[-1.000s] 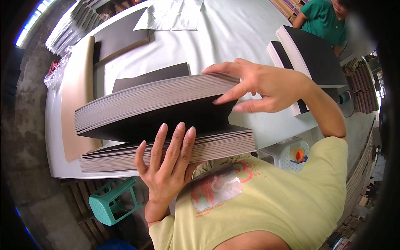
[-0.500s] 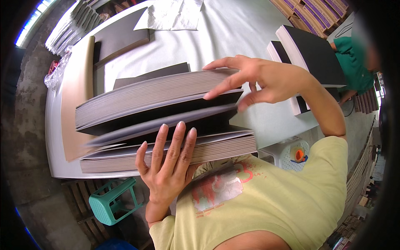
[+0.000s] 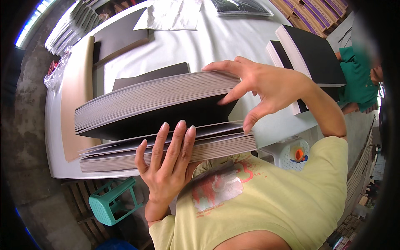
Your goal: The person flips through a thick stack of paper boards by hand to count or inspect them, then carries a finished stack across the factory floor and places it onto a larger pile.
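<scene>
Before me on the table stands a thick stack of black card sheets with grey edges, parted into an upper block (image 3: pixel 154 98) and a lower block (image 3: pixel 221 148). The black face of the upper block shows in the wedge-shaped gap, and a few sheets lie loosely over the lower block. My right hand (image 3: pixel 266 85) grips the upper block's right end, one finger over its top and another against its black underside. Its thumb reaches down to the corner of the lower sheets. My left hand (image 3: pixel 166 162) lies with fingers stretched out against the lower block's near edge; its thumb is hidden.
Behind the stack are a flat black sheet (image 3: pixel 152 75), a dark block of boards (image 3: pixel 125 35) and white wrapping (image 3: pixel 168 14). More black stacks (image 3: pixel 312 54) stand at the right, beside a person in green (image 3: pixel 358 79). A green stool (image 3: pixel 112 202) is at lower left.
The sheets that were falling blurred through the gap now rest on the lower block. My right thumb has moved down. A black plastic-wrapped package has come into view at the far edge.
</scene>
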Motion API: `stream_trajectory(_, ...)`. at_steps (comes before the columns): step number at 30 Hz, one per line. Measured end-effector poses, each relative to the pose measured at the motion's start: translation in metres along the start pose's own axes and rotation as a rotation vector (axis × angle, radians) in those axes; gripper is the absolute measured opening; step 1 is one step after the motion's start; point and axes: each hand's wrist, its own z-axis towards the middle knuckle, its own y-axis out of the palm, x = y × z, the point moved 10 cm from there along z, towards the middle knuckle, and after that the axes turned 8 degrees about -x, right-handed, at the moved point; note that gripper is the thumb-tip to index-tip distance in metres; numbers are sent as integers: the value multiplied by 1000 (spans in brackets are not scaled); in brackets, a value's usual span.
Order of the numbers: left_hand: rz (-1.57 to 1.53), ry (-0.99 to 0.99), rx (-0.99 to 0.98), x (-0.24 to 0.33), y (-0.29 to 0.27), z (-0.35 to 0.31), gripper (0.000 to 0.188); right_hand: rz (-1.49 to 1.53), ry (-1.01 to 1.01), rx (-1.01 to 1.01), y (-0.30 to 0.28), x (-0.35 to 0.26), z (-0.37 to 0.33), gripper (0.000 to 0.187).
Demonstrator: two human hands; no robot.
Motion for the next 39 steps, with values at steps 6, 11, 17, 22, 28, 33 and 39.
stream_trajectory(6,11,-1,4,1,0,-1,58,71,7,-14,2,6,-1,29)
stream_trajectory(11,9,7,-8,1,-1,-2,58,103,69,90,-4,-5,0,36)
stream_trajectory(17,-1,1,-3,1,1,-2,59,42,6,37,3,-8,-7,35)
stream_trajectory(22,10,2,-8,1,1,-5,60,63,-31,15,3,-11,-5,48)
stream_trajectory(28,2,-1,8,1,1,-4,61,122,-35,22,3,-9,-5,36)
stream_trajectory(33,6,1,2,0,0,-6,61,13,-59,17,6,-17,-7,35)
stream_trajectory(39,-2,-8,-14,0,3,-6,62,75,27,36,4,-13,-8,48)
